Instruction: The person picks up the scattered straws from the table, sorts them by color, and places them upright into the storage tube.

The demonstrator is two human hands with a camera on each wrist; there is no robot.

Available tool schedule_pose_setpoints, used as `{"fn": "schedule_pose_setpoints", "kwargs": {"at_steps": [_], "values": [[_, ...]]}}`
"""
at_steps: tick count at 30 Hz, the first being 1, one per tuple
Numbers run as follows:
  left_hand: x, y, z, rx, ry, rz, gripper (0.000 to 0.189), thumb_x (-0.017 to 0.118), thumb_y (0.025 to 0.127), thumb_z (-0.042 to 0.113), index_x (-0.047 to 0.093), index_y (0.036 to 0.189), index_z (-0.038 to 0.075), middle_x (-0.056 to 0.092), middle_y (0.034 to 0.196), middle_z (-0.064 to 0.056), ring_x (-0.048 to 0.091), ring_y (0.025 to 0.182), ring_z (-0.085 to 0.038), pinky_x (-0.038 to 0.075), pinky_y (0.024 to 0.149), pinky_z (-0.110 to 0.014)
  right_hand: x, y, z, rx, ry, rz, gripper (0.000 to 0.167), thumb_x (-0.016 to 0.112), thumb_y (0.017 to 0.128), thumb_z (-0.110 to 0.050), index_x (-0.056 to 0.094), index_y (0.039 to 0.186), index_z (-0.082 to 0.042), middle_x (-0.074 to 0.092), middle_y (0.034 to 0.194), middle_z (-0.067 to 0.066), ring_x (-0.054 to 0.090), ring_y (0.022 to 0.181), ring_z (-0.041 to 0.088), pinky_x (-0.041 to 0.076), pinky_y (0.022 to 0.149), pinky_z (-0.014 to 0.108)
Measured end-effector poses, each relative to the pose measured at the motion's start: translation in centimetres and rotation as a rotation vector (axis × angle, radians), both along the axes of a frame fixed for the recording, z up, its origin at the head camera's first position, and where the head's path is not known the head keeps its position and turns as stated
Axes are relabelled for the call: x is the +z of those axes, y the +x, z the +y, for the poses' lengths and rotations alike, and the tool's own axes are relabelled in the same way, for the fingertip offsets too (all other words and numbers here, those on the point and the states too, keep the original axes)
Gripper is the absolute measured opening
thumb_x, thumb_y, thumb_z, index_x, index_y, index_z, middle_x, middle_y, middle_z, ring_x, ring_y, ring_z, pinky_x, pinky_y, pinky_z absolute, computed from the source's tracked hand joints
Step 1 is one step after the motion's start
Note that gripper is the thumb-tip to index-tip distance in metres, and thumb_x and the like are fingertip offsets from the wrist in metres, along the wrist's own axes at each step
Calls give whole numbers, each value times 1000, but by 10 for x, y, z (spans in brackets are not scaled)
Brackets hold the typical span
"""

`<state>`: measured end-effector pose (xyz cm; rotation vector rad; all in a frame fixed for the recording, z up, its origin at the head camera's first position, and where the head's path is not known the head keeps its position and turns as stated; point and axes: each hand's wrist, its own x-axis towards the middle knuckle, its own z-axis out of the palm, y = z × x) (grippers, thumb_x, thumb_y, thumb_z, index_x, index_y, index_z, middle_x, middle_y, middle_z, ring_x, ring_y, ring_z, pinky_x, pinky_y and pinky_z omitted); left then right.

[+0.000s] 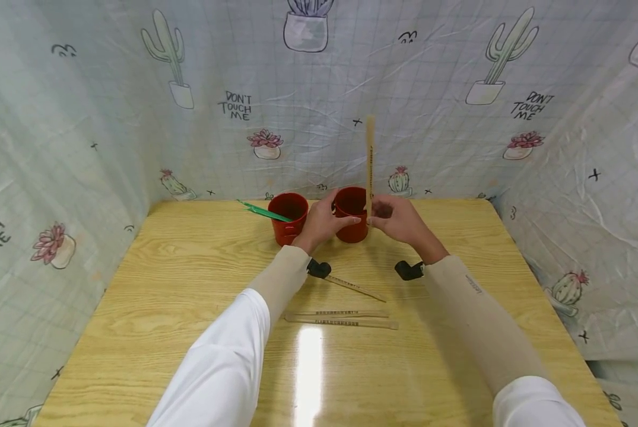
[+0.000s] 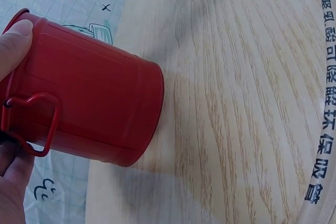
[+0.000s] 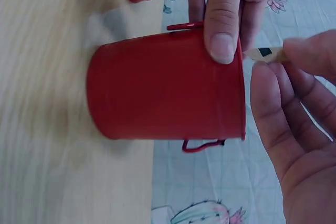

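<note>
In the head view my left hand (image 1: 321, 222) grips the rim of a small red bucket (image 1: 352, 231) with a wire handle on its side. The thumb lies outside the wall, plain in the right wrist view on the bucket (image 3: 168, 87). My right hand (image 1: 401, 220) pinches a paper-wrapped straw (image 1: 370, 160) near its lower end. That straw stands upright at the bucket's right rim. Seen from the right wrist, the straw's tip (image 3: 265, 54) is between thumb and fingers, just beside the mouth. The bucket's inside is mostly hidden.
A second red bucket (image 1: 283, 230) stands to the left, with green straws (image 1: 267, 212) leaning out of it. Several wrapped straws (image 1: 345, 322) lie on the wooden table (image 1: 190, 296) nearer me. Behind the table hangs a cactus-print cloth (image 1: 319, 89).
</note>
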<state>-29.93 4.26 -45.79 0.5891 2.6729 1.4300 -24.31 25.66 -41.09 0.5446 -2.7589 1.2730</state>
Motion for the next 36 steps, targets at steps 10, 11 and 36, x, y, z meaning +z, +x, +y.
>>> {"fn": "schedule_pose_setpoints", "kwargs": {"at_steps": [10, 11, 36], "values": [[-1, 1, 1, -13, 32, 18, 76, 84, 89, 38, 48, 152, 19, 65, 142, -4, 66, 126, -23, 57, 108, -39, 9, -24, -26, -41, 23, 64, 8, 64, 102, -9, 65, 98, -2, 71, 95, 16, 65, 83, 29, 53, 76, 40], [-1, 1, 2, -15, 33, 20, 75, 84, 89, 37, 48, 152, 19, 66, 142, -4, 66, 126, -23, 57, 107, -39, 8, -27, -28, -33, 19, 64, 9, 64, 103, -9, 65, 96, -2, 71, 95, 17, 65, 83, 29, 53, 75, 40], [-2, -2, -1, -8, 38, 5, 67, 81, 92, 33, 49, 151, 23, 65, 144, -5, 66, 129, -25, 56, 109, -42, 1, -29, -39, -19, 255, 61, 18, 66, 99, -12, 75, 113, -4, 76, 110, 16, 70, 100, 34, 61, 88, 51]]}}
